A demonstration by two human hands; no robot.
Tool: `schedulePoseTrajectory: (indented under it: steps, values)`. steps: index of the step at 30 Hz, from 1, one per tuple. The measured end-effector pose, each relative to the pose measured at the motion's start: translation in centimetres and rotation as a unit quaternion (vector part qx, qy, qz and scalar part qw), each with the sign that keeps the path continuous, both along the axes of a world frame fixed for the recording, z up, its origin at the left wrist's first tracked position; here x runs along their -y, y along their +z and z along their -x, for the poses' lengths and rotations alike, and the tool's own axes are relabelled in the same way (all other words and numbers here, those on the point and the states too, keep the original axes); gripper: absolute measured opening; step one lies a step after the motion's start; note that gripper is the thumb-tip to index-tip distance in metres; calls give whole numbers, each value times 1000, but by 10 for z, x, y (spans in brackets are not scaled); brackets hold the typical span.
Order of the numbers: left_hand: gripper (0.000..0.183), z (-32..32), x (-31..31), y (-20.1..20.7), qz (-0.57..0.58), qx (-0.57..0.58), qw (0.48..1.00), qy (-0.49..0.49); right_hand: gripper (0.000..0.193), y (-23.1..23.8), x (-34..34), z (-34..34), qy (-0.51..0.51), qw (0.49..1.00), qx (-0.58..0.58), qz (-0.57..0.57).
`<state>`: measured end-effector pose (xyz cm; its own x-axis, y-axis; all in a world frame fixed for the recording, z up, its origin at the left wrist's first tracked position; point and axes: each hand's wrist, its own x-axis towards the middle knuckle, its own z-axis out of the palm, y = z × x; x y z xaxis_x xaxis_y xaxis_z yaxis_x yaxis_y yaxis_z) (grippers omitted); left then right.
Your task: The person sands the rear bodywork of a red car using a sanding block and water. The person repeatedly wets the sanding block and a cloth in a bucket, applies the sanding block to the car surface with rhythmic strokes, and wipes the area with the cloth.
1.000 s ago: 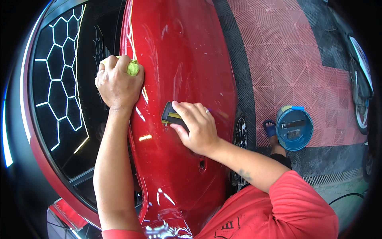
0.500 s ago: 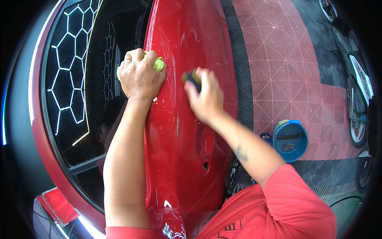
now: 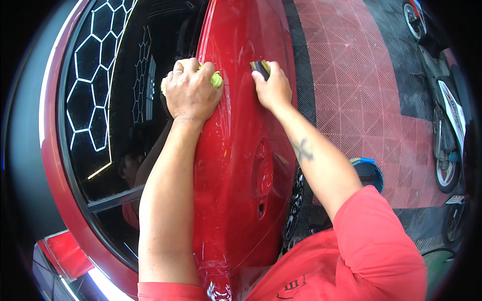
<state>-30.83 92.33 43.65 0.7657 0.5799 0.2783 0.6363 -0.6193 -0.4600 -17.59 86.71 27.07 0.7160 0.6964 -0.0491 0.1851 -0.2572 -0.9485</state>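
Observation:
My left hand (image 3: 193, 95) is closed around a crumpled yellow-green cloth (image 3: 216, 80). It rests where the dark side window (image 3: 150, 128) meets the glossy red car door (image 3: 226, 160). Between the thumb and fingers of my right hand (image 3: 275, 89) is a small black and yellow block (image 3: 259, 67), held against the red panel farther right. The block's underside is hidden. Closer to me, the door has a handle recess (image 3: 264, 173) with a dark hole (image 3: 261, 207) below it.
To the right of the car lies a floor of red tiles (image 3: 346, 90) and dark ribbed tiles. A blue bucket (image 3: 380, 175) stands there, partly behind my right arm. A motorcycle (image 3: 449, 118) is at the far right.
My right hand has moved away from me and slightly right across the panel with the block. My left hand, still on the cloth, appears a little farther right as the view shifts.

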Motion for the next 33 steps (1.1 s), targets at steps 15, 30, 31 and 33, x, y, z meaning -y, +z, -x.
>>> schedulePoseTrajectory:
  steps: [15, 30, 31, 33]
  values:
    - [26, 20, -1, 3, 11, -12, 1000, 11, 51, 9, 103, 93, 92, 990, 17, -110]
    - [24, 6, -3, -2, 17, -5, 1000, 3, 50, 0, 20, 22, 52, 993, 66, -86]
    - [24, -2, -2, -3, 17, -3, 1000, -4, 50, -2, 4, 2, 38, 997, 47, -53]
    - [25, 5, -3, -1, 11, -11, 1000, 2, 49, 4, 18, 26, 41, 994, 53, -90]
